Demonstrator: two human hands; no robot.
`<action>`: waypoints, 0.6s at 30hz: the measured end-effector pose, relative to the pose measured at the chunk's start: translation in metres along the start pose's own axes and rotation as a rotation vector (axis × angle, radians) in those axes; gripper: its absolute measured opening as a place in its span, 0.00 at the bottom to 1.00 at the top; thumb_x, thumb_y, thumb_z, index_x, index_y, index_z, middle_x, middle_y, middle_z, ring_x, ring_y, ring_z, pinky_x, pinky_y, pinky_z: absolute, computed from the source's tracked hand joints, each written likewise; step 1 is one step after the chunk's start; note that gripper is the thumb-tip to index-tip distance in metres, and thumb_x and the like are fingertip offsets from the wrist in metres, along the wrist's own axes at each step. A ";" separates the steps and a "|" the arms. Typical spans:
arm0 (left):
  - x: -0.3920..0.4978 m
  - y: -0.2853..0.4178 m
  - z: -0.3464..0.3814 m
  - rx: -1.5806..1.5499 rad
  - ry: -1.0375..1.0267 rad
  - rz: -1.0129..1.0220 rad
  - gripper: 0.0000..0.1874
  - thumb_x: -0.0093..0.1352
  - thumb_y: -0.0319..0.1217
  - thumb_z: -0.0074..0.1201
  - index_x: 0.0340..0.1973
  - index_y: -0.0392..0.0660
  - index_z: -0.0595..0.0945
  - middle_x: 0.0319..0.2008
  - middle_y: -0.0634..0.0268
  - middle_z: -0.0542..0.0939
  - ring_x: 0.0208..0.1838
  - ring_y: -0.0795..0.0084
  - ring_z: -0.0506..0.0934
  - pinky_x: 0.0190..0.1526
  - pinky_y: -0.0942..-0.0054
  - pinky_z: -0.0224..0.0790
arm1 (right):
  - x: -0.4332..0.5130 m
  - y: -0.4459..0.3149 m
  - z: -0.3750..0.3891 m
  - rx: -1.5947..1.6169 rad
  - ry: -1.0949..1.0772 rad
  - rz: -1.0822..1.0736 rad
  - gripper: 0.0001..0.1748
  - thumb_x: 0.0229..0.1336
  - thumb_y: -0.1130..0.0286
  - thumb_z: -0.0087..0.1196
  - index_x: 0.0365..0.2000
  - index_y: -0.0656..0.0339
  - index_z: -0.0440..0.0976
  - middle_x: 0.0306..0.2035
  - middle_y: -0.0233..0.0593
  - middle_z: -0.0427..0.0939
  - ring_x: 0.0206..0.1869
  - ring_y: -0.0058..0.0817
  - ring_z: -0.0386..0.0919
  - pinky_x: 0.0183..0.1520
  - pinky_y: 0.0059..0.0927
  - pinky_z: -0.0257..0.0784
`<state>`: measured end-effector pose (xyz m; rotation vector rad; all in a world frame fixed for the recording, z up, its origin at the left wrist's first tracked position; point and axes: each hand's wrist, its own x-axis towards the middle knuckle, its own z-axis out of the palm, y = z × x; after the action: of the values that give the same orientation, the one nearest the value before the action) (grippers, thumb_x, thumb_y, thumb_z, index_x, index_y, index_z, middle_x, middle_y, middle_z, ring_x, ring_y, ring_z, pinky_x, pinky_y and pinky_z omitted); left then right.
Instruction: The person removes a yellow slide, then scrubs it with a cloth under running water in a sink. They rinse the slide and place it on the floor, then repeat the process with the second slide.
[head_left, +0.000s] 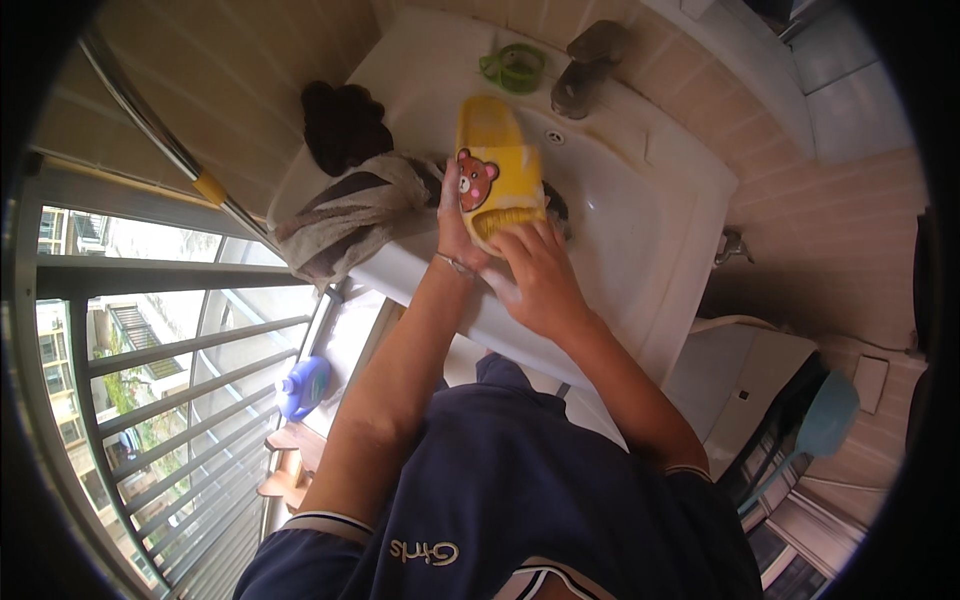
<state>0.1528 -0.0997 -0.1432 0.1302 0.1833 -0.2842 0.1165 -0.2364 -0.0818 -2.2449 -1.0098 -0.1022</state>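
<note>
A yellow slide slipper (499, 161) with a brown bear face on its strap is held over the white washbasin (652, 225). Whitish suds cling to parts of it. My left hand (459, 232) grips the slipper along its left side, with the thumb up beside the bear. The fingers of my right hand (536, 266) curl onto its near end; what lies under them is hidden. Lather shows on both hands. Behind the slipper, a dark object (556, 204) is mostly covered, so its kind is unclear.
A wet grey-and-brown cloth (360, 210) drapes over the basin's left rim beside a dark brown bundle (345, 126). Near the metal faucet (589, 71) sits a green plastic ring-shaped item (517, 69). A metal pole (172, 146) leans at left; a blue detergent bottle (304, 388) stands by the window railing.
</note>
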 end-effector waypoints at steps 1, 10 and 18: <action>0.000 0.000 0.000 0.059 0.064 0.072 0.42 0.65 0.66 0.39 0.62 0.44 0.66 0.55 0.42 0.72 0.56 0.40 0.71 0.57 0.42 0.63 | -0.006 -0.002 -0.007 -0.013 -0.011 0.004 0.23 0.44 0.71 0.63 0.42 0.64 0.69 0.44 0.45 0.70 0.48 0.46 0.67 0.53 0.44 0.61; -0.002 -0.008 0.001 0.015 0.084 -0.051 0.41 0.64 0.63 0.47 0.61 0.45 0.69 0.55 0.49 0.74 0.54 0.45 0.73 0.56 0.46 0.65 | 0.026 -0.003 0.002 -0.068 -0.174 0.123 0.23 0.49 0.58 0.60 0.37 0.67 0.71 0.39 0.53 0.75 0.45 0.50 0.73 0.48 0.47 0.66; 0.000 -0.002 -0.003 -0.098 0.109 -0.081 0.35 0.66 0.60 0.46 0.56 0.46 0.71 0.48 0.52 0.76 0.49 0.48 0.75 0.53 0.44 0.67 | 0.014 -0.004 -0.007 0.130 -0.086 0.003 0.24 0.47 0.63 0.64 0.40 0.68 0.70 0.45 0.53 0.72 0.49 0.49 0.70 0.51 0.45 0.67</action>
<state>0.1518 -0.1012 -0.1467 0.0411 0.3111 -0.3485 0.1251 -0.2295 -0.0694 -2.1476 -1.0283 0.0601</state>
